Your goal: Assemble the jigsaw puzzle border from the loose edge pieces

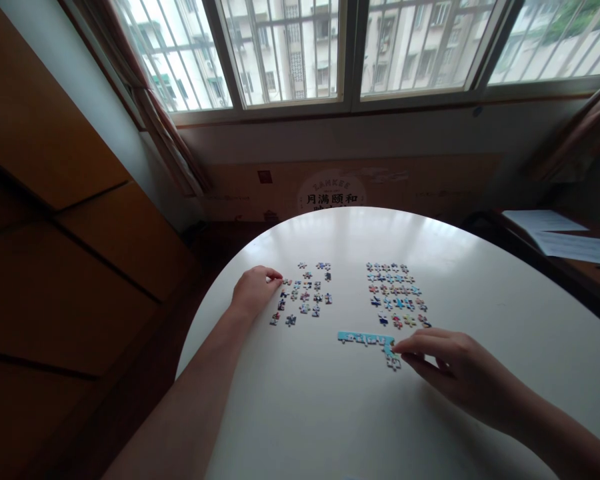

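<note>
Loose jigsaw pieces lie on a white round table [300,400] in two groups, a scattered left one [306,295] and a right one in rows [391,290]. Nearer to me is a joined blue strip of pieces [363,338] that bends downward at its right end. My left hand [255,291] rests at the left group's edge, its fingers pressed together by a piece; what they hold, if anything, is too small to tell. The fingertips of my right hand [445,360] are closed in a pinch at the strip's right end, touching a piece there.
Papers [570,243] lie on a dark surface at the far right. A large printed box [405,187] stands behind the table, below the barred windows. Wooden cabinet panels [55,267] rise at the left, beside a curtain [165,133].
</note>
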